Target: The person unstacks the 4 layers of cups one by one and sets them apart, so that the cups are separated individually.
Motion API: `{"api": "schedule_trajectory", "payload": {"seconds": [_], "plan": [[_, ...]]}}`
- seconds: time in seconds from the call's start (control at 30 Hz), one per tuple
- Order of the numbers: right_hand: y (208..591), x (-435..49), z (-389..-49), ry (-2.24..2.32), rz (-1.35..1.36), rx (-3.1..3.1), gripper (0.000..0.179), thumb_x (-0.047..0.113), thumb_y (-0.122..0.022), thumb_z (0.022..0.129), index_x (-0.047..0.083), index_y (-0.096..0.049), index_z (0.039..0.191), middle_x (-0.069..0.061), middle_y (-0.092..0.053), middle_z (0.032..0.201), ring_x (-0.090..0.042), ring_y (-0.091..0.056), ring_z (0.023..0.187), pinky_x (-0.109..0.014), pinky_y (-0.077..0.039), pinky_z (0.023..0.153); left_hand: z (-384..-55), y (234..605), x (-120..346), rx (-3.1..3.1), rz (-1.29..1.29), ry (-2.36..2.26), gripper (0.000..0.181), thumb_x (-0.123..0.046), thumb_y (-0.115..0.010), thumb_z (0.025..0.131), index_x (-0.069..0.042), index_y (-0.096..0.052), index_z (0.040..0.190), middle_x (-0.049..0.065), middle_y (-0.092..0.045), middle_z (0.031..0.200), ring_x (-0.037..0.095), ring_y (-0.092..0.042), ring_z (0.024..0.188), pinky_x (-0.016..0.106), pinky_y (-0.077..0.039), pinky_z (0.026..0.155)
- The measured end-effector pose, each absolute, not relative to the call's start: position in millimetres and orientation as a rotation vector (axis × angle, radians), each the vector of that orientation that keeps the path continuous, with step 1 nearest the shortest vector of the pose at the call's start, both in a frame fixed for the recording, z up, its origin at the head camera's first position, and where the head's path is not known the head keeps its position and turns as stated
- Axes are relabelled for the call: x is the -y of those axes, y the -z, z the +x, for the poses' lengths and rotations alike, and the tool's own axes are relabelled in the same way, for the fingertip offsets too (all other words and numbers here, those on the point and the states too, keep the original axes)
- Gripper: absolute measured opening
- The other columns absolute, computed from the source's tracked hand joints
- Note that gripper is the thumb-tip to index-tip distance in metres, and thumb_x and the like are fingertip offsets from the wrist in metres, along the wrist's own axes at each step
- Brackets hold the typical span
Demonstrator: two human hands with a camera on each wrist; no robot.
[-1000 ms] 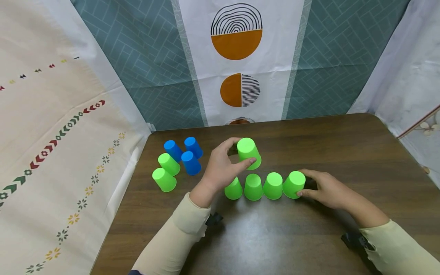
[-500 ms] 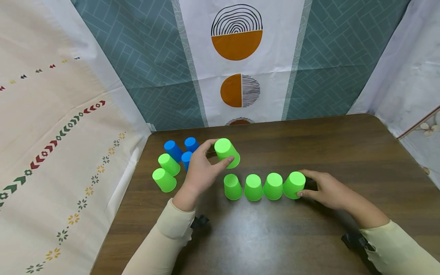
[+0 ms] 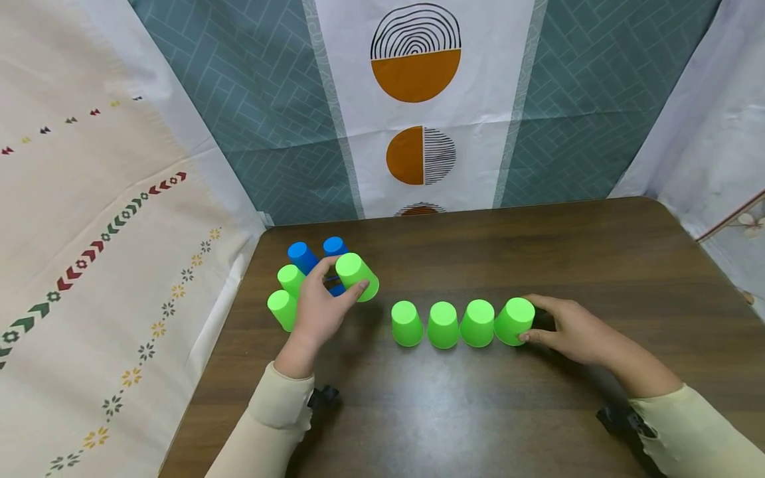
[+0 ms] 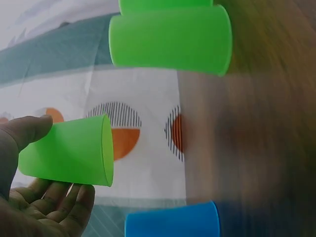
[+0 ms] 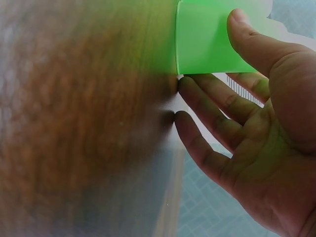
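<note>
Seven green cups (image 3: 443,326), three blue cups (image 3: 301,256) are showing. Left grip (image 3: 318,307) is holding one green cup (image 3: 356,275), right grip (image 3: 568,332) another.

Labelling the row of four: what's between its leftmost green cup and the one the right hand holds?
The second green cup and third green cup from the left, both wide end down; the head view shows them.

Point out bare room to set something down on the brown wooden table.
Bare patches of the table: between the cream sleeves, nearer than the row of four green tapered cups; and beyond that row, to the far edge. Crowded: the left end, where blue tapered cups and more green ones cluster near the left hand.
</note>
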State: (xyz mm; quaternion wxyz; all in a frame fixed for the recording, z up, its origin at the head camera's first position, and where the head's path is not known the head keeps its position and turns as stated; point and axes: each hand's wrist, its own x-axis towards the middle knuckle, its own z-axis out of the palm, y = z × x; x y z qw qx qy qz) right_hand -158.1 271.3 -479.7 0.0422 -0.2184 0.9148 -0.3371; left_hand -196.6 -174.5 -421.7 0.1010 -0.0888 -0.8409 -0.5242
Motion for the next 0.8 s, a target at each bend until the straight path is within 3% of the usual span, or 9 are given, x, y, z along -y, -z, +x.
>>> {"api": "schedule_trajectory", "payload": {"seconds": [0.8], "plan": [[479.9, -271.7, -159.2, 1.013, -0.671, -2.805, 0.059, 0.04, -0.082, 0.091, 0.011, -0.062, 0.139, 0.0, -0.07, 0.127, -0.035, -0.064, 0.123, -0.063, -0.05, 0.101, -190.3, 452.5, 218.5, 2.636, -0.028, 1.417, 0.059, -0.026, -0.086, 0.091, -0.003, -0.058, 0.137, 0.016, -0.065, 0.133, 0.035, -0.061, 0.123, 0.055, -0.054, 0.1]]}}
